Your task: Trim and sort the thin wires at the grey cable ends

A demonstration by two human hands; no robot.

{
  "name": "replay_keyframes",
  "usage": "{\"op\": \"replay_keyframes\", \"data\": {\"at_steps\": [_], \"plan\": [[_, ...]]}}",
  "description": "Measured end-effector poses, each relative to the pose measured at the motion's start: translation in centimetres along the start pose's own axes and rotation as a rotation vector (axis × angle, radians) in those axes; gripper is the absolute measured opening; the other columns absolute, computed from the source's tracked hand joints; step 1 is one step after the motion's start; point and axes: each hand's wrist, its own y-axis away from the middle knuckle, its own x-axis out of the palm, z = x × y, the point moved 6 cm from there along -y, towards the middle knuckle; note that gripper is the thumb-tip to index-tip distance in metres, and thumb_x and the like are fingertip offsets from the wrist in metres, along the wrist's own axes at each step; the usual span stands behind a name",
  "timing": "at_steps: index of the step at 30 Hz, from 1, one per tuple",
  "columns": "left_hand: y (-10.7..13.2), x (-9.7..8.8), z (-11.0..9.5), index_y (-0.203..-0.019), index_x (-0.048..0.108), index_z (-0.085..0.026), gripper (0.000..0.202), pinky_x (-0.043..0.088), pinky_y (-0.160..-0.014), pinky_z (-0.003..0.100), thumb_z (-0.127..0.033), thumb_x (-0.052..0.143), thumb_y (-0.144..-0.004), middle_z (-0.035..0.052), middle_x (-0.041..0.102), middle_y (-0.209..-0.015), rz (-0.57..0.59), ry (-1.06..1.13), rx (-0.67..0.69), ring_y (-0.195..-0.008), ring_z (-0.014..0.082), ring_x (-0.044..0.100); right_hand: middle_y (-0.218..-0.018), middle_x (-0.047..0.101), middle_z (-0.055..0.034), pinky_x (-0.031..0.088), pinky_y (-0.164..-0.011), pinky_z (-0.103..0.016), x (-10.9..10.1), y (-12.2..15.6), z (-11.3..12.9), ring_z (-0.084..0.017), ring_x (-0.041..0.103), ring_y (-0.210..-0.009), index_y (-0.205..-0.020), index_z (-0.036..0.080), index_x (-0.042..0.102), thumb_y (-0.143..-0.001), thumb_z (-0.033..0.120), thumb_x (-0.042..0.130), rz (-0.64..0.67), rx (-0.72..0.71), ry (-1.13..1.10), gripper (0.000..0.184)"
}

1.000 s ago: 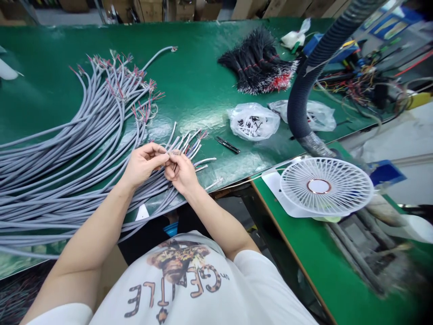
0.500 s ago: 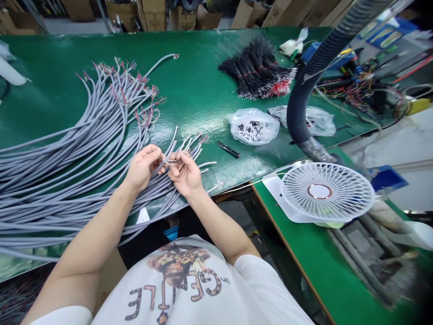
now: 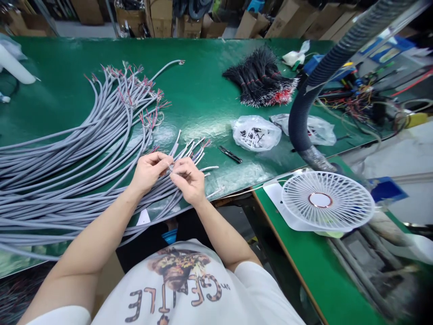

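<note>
My left hand [image 3: 149, 174] pinches the end of a grey cable [image 3: 170, 168] over the near edge of the bench. Close against it, my right hand [image 3: 190, 181] has thumb and fingers closed on the same cable end; the fingers partly hide the thin wires there. Beneath both hands runs a bundle of grey cables [image 3: 111, 201], some with white or coloured cores bared past my right hand. A second spread of grey cables [image 3: 110, 106] fans out farther back, its stripped ends showing red and white wires. Right of my hands lie small black snips [image 3: 230, 154].
Clear plastic bags [image 3: 256, 133] of small parts lie right of the snips, with bundled black wires [image 3: 259, 76] behind. A thick black hose [image 3: 301, 113] hangs down at the right, beside a white fan [image 3: 327, 201] on a lower green table [image 3: 291, 253].
The two hands have come closer together, and my right hand has turned from palm-up to knuckles-up around the cable end. The whole view has shifted slightly.
</note>
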Motion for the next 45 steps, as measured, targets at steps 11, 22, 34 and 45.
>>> {"op": "replay_keyframes", "data": {"at_steps": [11,22,34,45], "plan": [[-0.2,-0.2,0.2,-0.065,0.061,-0.014,0.038,0.038,-0.044,0.018,-0.05,0.072,-0.071,-0.0016,0.055,-0.056,-0.05,0.074,-0.013,-0.044,0.0063,0.048,-0.051,0.048,0.0092,0.026,-0.037,-0.014,0.3,-0.6,-2.9,-0.003,0.037,-0.04,-0.079,0.018,0.054,-0.07,0.032,0.073,-0.136,0.423,-0.229,0.026],[-0.1,0.1,-0.6,-0.07,0.054,-0.016,0.025,0.042,-0.043,0.018,-0.036,0.069,-0.071,-0.0026,0.058,-0.059,0.162,0.233,-0.111,-0.046,0.0083,0.053,-0.058,0.058,0.0071,0.019,-0.031,-0.013,1.8,-1.6,-3.8,-0.002,0.039,-0.036,-0.072,0.019,0.045,-0.069,0.029,0.064,-0.161,0.594,-0.62,0.022],[0.3,-0.5,-1.8,-0.08,0.063,-0.015,0.016,0.045,-0.062,0.022,-0.031,0.065,-0.08,0.0018,0.065,-0.072,0.296,-0.376,0.085,-0.064,0.0108,0.057,-0.076,0.06,-0.0009,0.034,-0.045,-0.02,-8.0,-3.8,0.6,-0.007,0.047,-0.053,-0.084,0.018,0.064,-0.088,0.049,0.048,-0.079,0.297,0.339,0.036],[1.1,0.4,-2.9,-0.095,0.056,-0.019,0.017,0.048,-0.07,0.027,-0.032,0.057,-0.085,0.0026,0.065,-0.083,0.251,-0.8,0.438,-0.075,0.0154,0.062,-0.08,0.062,-0.0049,0.043,-0.066,-0.023,-3.6,-1.7,5.7,-0.013,0.057,-0.074,-0.1,0.02,0.069,-0.093,0.024,0.048,0.446,-0.173,1.139,0.022]]}}
